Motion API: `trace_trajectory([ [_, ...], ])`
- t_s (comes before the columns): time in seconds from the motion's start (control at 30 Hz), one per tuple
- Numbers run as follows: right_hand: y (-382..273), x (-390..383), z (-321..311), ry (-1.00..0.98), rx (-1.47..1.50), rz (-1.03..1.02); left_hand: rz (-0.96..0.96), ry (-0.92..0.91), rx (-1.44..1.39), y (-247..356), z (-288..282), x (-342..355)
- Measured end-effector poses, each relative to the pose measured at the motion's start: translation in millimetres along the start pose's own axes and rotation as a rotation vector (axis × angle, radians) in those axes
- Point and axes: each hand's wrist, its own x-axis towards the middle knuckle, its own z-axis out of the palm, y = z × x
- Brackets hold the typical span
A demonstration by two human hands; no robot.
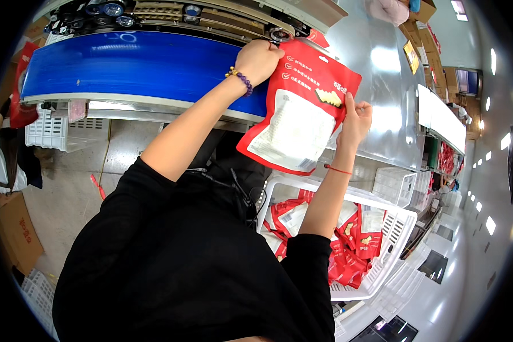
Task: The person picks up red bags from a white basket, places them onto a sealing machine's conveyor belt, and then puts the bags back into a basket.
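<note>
A large red food pouch [297,126] with a pale, whitish panel hangs between my hands at the right end of the blue conveyor belt [137,65]. My left hand [259,61] is closed at its upper left edge, close to the machine's rollers; the fingertips are partly hidden. On the pouch's right edge, my right hand [356,119] pinches it between thumb and fingers. Below my right forearm stands a white slatted basket [402,228], holding several similar red pouches [369,231].
Along the belt's far side runs a machine with rollers and knobs [192,11]. A shiny metal table [390,108] lies to the right. Cardboard boxes [17,231] and a white crate [47,130] are at the left. Another person's sleeve [390,10] shows at the top right.
</note>
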Motion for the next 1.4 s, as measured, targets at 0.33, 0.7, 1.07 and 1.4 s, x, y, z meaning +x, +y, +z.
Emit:
trace_trajectory([
  [0.33, -1, -3, 67, -0.167, -0.112, 0.153, 0.159, 0.119, 0.437, -14, -115, -34],
  [0.7, -36, -54, 30, -0.636, -0.121, 0.223, 0.369, -0.07, 0.124, 55, -131, -137],
  [1.07, 45, -270, -307, 0.286, -1.159, 0.512, 0.372, -0.511, 0.035, 68, -43, -153],
  [1.4, 67, -316, -307, 0.888, -1.777, 0.627, 0.333, -0.531, 0.081, 65, -37, -157],
])
